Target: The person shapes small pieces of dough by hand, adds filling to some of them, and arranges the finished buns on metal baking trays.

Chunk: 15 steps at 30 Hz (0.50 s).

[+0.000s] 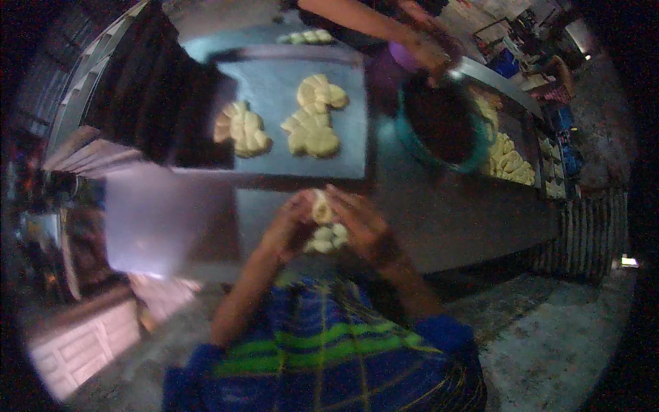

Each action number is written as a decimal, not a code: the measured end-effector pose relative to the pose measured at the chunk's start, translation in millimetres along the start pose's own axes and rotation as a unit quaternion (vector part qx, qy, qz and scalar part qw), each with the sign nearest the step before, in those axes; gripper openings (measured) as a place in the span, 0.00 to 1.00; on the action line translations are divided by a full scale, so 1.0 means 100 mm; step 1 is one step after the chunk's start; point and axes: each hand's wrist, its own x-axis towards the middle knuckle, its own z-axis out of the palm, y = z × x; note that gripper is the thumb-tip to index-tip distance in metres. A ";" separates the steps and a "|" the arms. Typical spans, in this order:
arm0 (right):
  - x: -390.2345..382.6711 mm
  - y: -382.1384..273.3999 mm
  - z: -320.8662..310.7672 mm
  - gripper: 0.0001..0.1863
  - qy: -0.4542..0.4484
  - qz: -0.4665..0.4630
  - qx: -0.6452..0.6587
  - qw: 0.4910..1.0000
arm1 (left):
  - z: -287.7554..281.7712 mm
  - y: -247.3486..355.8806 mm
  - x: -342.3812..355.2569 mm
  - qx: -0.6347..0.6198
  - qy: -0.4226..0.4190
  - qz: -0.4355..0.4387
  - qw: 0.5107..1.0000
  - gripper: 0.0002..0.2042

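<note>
Near the table's front edge, my left hand (294,221) and my right hand (362,225) are brought together around a small pale piece of dough (321,209). Their fingers close on it from both sides. Just below, between my wrists, sits a cluster of pale dough lumps (328,239); whether it joins the held piece I cannot tell. Beyond my hands lies a metal baking tray (274,75). On it rest a large shaped dough figure (314,127) at the right and a smaller one (246,130) at the left.
Dark stacked trays (158,96) rise at the left. A green basin (409,141) with dark contents stands right of the tray. Farther right are many dough pieces (508,161). Another person's arm (384,24) reaches in from the far side, beside more dough (307,36).
</note>
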 end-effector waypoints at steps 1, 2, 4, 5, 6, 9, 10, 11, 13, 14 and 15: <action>-0.01 -0.06 0.05 0.23 0.014 0.025 -0.006 1.000 | -0.02 0.00 0.01 0.001 -0.006 -0.001 1.000 0.16; -0.02 -0.11 0.12 0.22 0.036 0.034 -0.027 0.998 | -0.05 0.02 0.00 0.000 -0.013 -0.005 1.000 0.16; -0.06 -0.13 0.29 0.21 0.082 0.048 -0.066 0.993 | -0.03 0.03 0.00 0.009 -0.004 -0.001 1.000 0.15; -0.08 -0.11 0.30 0.21 0.070 0.039 -0.088 0.993 | 0.02 0.04 0.00 0.019 0.012 0.006 1.000 0.15; -0.10 -0.09 0.29 0.21 0.059 0.030 -0.110 0.992 | 0.06 0.05 0.00 0.030 0.029 0.013 0.999 0.15; -0.05 -0.16 0.28 0.17 0.074 0.182 -0.017 0.980 | 0.07 0.11 -0.02 0.093 0.013 0.061 0.994 0.15; -0.04 -0.18 0.28 0.16 0.087 0.261 0.043 0.960 | 0.09 0.14 -0.04 0.112 -0.006 0.060 0.992 0.15; -0.05 -0.13 0.29 0.14 0.094 0.289 0.080 0.949 | 0.12 0.19 -0.06 0.131 -0.026 0.059 0.989 0.15; -0.09 0.00 0.32 0.10 0.106 0.344 0.152 0.921 | 0.18 0.26 -0.10 0.132 -0.051 0.054 0.989 0.15; -0.09 0.02 0.33 0.10 0.108 0.352 0.190 0.910 | 0.21 0.27 -0.11 0.114 -0.056 0.050 0.991 0.15; -0.09 0.03 0.33 0.09 0.110 0.360 0.227 0.898 | 0.22 0.27 -0.12 0.095 -0.062 0.046 0.992 0.14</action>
